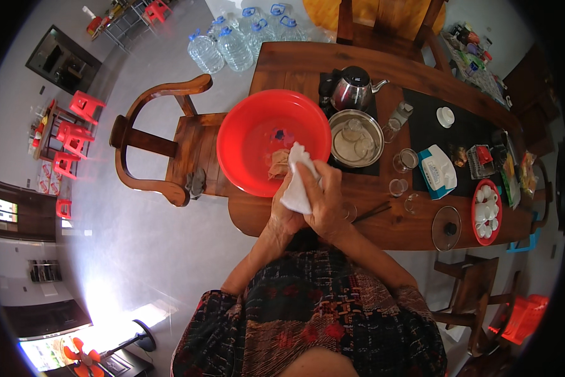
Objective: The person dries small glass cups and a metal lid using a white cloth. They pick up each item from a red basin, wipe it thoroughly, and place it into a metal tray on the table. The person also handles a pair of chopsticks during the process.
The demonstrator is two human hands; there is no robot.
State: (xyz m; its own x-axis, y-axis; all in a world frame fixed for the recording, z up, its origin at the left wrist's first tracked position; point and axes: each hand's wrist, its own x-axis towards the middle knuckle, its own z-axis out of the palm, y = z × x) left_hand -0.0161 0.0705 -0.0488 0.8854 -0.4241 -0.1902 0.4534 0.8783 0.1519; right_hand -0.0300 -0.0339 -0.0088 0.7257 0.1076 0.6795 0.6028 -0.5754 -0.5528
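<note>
Both my hands meet in front of my body at the near rim of a red plastic basin (235, 147). A folded white cloth (297, 196) is gripped between them. My right hand (325, 200) presses on the cloth from the right with its fingers bent over it. From below and the left, my left hand (282, 213) cups it, its fingers mostly hidden. Whether anything is wrapped inside the cloth cannot be seen. A crumpled light-brown piece (279, 164), cloth or paper, lies in the basin just beyond my left hand.
Right of the basin stand a steel pot (356, 157) holding glass pieces, an electric kettle (351, 91) and several glasses (405, 161). Farther right are a tissue pack (437, 171), a glass lid (446, 228) and a red tray (487, 235) of white cups. A wooden armchair (150, 144) stands left.
</note>
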